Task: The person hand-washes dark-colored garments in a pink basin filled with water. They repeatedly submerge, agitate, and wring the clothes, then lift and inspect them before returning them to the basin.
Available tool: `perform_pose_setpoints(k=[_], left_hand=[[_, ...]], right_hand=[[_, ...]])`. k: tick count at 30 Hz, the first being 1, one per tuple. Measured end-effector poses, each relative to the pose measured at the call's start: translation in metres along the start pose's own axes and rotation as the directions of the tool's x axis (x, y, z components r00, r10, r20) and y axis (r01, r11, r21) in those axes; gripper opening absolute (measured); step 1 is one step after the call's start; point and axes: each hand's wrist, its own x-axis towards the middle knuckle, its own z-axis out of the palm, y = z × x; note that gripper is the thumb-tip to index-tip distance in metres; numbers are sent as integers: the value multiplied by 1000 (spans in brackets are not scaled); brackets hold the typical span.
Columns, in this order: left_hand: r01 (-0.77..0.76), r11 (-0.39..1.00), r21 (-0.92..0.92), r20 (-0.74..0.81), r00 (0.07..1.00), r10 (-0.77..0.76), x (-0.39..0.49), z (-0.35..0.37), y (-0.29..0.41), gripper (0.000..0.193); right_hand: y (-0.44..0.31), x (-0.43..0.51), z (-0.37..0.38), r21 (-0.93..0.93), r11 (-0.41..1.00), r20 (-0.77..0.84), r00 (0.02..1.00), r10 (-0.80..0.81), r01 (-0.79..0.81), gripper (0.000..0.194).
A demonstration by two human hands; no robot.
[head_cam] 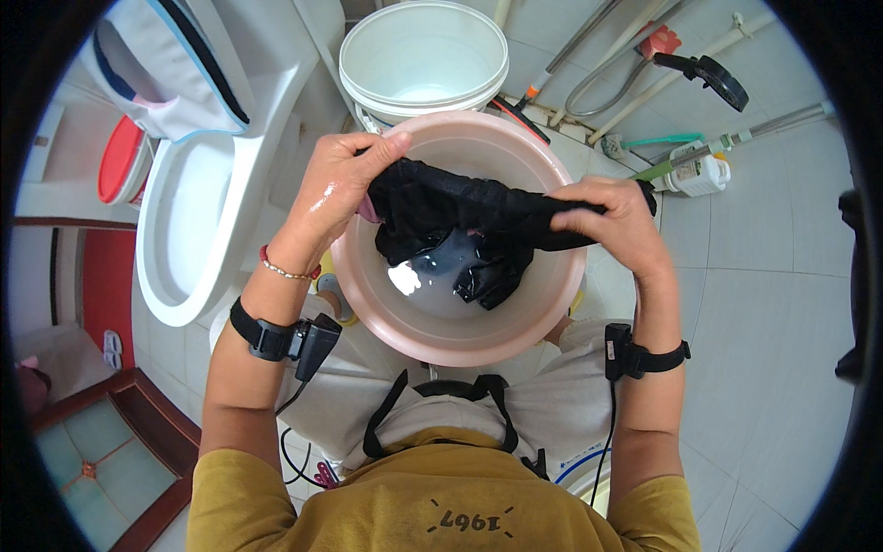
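Note:
A wet black garment (476,200) is stretched between my two hands over a pink plastic basin (459,352). My left hand (352,172) grips its left end, thumb on top, near the basin's left rim; a bit of pink cloth (369,208) shows under the fingers. My right hand (614,214) pinches the other end at the right rim, and a small part of the cloth sticks out beyond it. The garment's lower folds hang into cloudy water (431,283) in the basin. The skin of my left hand glistens wet.
A white bucket (424,103) stands behind the basin. At left are a white washbasin (186,228) with a white cloth item (172,76) on it and a red-lidded bucket (121,160). A shower head (721,81), a green-and-metal pole (690,157) and a white bottle (697,172) are at right.

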Motion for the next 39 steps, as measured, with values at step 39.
perform_pose_setpoints(k=[39], left_hand=[[-6, 992, -126, 280, 959, 41, -10, 24, 6, 6]], right_hand=[[-9, 11, 8, 335, 934, 3, 991, 134, -127, 23]])
